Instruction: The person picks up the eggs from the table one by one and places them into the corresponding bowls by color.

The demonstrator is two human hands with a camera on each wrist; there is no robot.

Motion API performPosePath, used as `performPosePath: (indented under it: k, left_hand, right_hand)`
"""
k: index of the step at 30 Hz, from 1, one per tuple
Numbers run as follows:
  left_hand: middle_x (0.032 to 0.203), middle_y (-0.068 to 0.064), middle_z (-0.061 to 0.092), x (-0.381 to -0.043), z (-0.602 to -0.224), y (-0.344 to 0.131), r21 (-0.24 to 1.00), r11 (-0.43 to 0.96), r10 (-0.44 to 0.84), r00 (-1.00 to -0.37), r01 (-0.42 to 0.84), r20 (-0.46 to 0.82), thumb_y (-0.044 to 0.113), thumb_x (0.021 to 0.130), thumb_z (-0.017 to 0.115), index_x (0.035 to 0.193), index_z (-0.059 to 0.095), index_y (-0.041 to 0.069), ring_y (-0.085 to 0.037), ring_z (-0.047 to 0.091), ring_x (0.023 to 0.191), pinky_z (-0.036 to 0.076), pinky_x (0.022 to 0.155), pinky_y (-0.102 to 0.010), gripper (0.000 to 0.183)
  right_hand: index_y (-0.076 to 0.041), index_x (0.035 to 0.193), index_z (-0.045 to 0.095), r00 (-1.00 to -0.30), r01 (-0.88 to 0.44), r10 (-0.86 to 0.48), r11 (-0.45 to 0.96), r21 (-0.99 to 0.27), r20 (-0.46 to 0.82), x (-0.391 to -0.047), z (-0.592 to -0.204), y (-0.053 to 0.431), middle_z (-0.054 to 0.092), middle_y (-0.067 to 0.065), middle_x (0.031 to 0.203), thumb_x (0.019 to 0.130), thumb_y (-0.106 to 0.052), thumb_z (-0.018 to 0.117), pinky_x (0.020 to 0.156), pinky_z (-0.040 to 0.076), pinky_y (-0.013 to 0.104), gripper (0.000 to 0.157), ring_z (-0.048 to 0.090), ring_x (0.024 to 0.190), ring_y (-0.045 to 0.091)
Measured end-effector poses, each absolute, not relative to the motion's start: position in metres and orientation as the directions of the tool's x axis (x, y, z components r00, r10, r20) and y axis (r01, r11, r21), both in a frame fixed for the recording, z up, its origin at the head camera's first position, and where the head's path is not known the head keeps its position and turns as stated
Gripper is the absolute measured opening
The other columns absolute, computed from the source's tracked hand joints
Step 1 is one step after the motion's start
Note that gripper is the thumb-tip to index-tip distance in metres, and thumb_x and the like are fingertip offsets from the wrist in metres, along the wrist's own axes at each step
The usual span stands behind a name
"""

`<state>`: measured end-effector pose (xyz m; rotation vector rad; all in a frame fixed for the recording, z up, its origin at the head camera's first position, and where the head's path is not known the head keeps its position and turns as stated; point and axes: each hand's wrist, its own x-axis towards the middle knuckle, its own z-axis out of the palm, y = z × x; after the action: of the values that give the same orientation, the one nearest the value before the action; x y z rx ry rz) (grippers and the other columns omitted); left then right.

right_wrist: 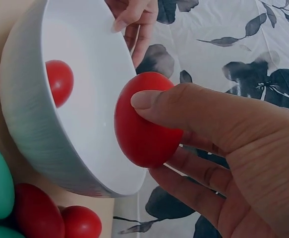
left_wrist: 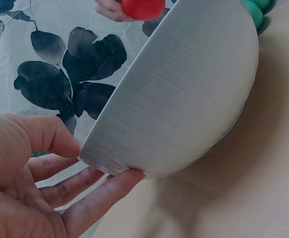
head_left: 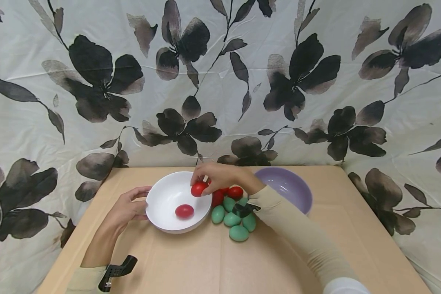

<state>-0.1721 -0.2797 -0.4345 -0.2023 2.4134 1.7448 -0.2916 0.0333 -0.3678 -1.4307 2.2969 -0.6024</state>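
Observation:
A white bowl (head_left: 163, 196) stands on the table, with one red egg (head_left: 184, 211) lying inside it. At the bowl's left side my left hand (head_left: 126, 207) pinches the rim, thumb on the edge and fingers against the outer wall, as the left wrist view shows. My right hand (head_left: 220, 176) holds a second red egg (right_wrist: 146, 126) between thumb and fingers, over the right part of the bowl. To the right of the bowl lie more red eggs (head_left: 235, 192), partly hidden by my right hand and wrist. Several green eggs (head_left: 239, 233) are grouped in front of those.
Behind my right forearm sits a purple bowl (head_left: 290, 188), partly covered by the sleeve. The table (head_left: 169, 265) has a light tan top. A white cloth with dark flowers (head_left: 242, 94) hangs along its far edge and sides.

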Motion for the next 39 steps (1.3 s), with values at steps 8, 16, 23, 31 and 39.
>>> performPosePath:
  k: [8, 16, 23, 31, 39]
  left_hand:
    - [0.146, -0.027, 0.045, -0.171, -0.436, -0.280, 0.925, 0.318, -0.030, -0.978, -0.206, -0.207, 0.001, 0.095, 0.057, 0.150, 0.043, 0.001, -0.031, 0.067, 0.106, 0.063, 0.078, -0.048, 0.057]
    - [0.146, -0.027, 0.045, -0.171, -0.437, -0.281, 0.927, 0.316, -0.025, -0.978, -0.203, -0.206, 0.001, 0.095, 0.057, 0.150, 0.043, 0.001, -0.031, 0.067, 0.106, 0.063, 0.078, -0.048, 0.056]
    - [0.146, -0.027, 0.045, -0.171, -0.436, -0.281, 0.926, 0.320, -0.025, -0.979, -0.202, -0.205, 0.003, 0.096, 0.057, 0.150, 0.044, 0.002, -0.030, 0.068, 0.104, 0.064, 0.077, -0.046, 0.056]
    - [0.147, -0.026, 0.045, -0.172, -0.436, -0.280, 0.923, 0.325, -0.031, -0.978, -0.204, -0.205, 0.003, 0.095, 0.057, 0.150, 0.043, 0.003, -0.032, 0.067, 0.107, 0.064, 0.076, -0.046, 0.057]
    - [0.146, -0.027, 0.045, -0.172, -0.437, -0.280, 0.921, 0.333, -0.033, -0.979, -0.202, -0.203, 0.002, 0.094, 0.057, 0.150, 0.043, 0.002, -0.034, 0.066, 0.108, 0.064, 0.076, -0.046, 0.058]
  right_hand:
    - [-0.022, 0.119, 0.071, -0.406, -0.749, -0.906, 0.404, -0.526, -0.118, -0.289, -0.377, 0.025, 0.061, -0.007, 0.115, 0.082, -0.015, 0.085, 0.085, 0.056, 0.016, 0.040, 0.059, 0.105, 0.009]
    - [-0.021, 0.118, 0.072, -0.371, -0.793, -0.919, 0.390, -0.467, -0.137, -0.288, -0.382, 0.016, 0.064, -0.006, 0.114, 0.081, -0.018, 0.085, 0.085, 0.055, 0.015, 0.039, 0.059, 0.104, 0.009]
    - [-0.021, 0.118, 0.072, -0.356, -0.797, -0.919, 0.393, -0.460, -0.167, -0.287, -0.385, 0.009, 0.064, -0.006, 0.113, 0.080, -0.018, 0.086, 0.084, 0.055, 0.015, 0.040, 0.059, 0.103, 0.008]
    - [-0.021, 0.117, 0.071, -0.337, -0.804, -0.920, 0.392, -0.447, -0.201, -0.287, -0.391, 0.005, 0.064, -0.006, 0.112, 0.082, -0.017, 0.084, 0.085, 0.054, 0.014, 0.038, 0.058, 0.103, 0.009]
    - [-0.018, 0.119, 0.072, -0.322, -0.813, -0.920, 0.390, -0.432, -0.226, -0.285, -0.395, 0.002, 0.063, -0.005, 0.111, 0.083, -0.015, 0.083, 0.085, 0.052, 0.014, 0.038, 0.058, 0.102, 0.009]
